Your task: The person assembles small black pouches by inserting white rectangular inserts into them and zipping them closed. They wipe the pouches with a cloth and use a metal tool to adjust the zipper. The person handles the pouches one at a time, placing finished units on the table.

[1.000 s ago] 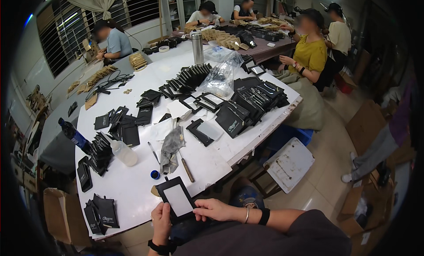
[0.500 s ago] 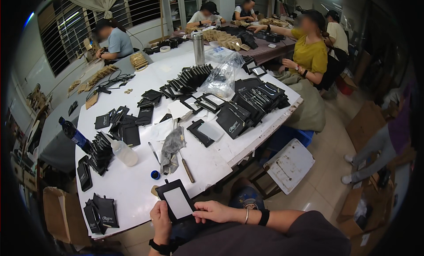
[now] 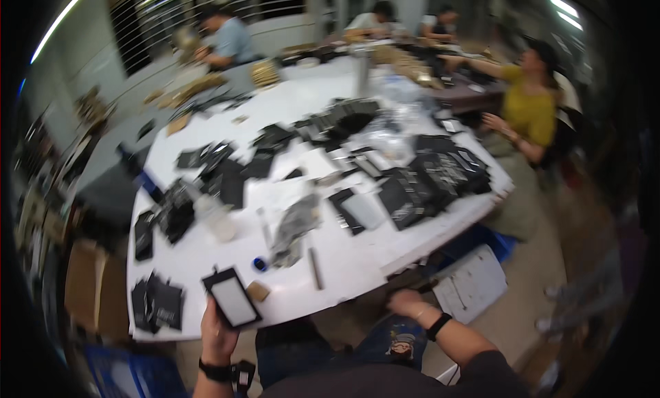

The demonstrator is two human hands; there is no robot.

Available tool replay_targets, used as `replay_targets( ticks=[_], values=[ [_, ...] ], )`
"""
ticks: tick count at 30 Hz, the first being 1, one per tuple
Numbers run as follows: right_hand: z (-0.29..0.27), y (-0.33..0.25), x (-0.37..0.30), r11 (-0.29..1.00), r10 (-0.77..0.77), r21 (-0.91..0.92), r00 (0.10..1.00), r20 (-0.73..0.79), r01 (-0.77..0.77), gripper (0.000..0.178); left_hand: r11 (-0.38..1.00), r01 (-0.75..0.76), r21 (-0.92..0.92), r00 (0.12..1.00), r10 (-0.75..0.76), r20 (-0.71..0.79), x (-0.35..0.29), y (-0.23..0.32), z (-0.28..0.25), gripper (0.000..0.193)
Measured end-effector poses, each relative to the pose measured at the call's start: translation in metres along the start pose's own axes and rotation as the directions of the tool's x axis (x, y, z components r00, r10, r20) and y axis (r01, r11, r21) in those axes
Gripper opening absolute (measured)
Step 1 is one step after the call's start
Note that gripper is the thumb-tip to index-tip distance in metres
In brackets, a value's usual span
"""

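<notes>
Gripped in my left hand (image 3: 218, 336) at its lower left edge is a black card holder (image 3: 232, 299) with a white window and a small tab on top, held over the table's near edge. My right hand (image 3: 407, 303) is off the holder, by the table's front edge above my thigh; motion blur smears its fingers. Beside the card holder lies a small tan block (image 3: 258, 291). Just past it are a blue cap (image 3: 259, 264), a crumpled grey rag (image 3: 295, 229) and a slim-handled tool (image 3: 315, 269).
Stacks of black holders (image 3: 440, 181) cover the table's right side, with another small pile (image 3: 158, 303) at the near left. A squeeze bottle (image 3: 215, 219) and a dark blue bottle (image 3: 139, 174) stand left. A white-topped stool (image 3: 471, 284) sits right. Several people work beyond.
My right hand has let go of the card holder and moved right, away from it. My left hand keeps the holder, now further left. The whole view has shifted and blurred.
</notes>
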State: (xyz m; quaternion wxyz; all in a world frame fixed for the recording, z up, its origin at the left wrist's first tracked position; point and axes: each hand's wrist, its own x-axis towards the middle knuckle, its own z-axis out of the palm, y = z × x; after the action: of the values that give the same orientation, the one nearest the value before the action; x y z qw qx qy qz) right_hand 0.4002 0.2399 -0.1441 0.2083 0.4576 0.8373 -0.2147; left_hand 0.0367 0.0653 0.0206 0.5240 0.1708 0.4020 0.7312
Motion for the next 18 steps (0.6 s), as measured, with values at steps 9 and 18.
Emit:
replay_targets(
  ticks=[9, 18],
  values=[
    [0.09, 0.159, 0.106, 0.976, 0.214, 0.02, 0.97, 0.111, -0.218, 0.05, 0.989, 0.074, -0.126, 0.992, -0.086, -0.095, 0.014, 0.001, -0.015, 0.044],
    [0.083, 0.159, 0.104, 0.948, 0.316, -0.024, 0.941, 0.119, -0.316, 0.04, 0.992, 0.056, -0.11, 0.987, -0.071, -0.146, 0.021, 0.005, -0.017, 0.044]
  ],
)
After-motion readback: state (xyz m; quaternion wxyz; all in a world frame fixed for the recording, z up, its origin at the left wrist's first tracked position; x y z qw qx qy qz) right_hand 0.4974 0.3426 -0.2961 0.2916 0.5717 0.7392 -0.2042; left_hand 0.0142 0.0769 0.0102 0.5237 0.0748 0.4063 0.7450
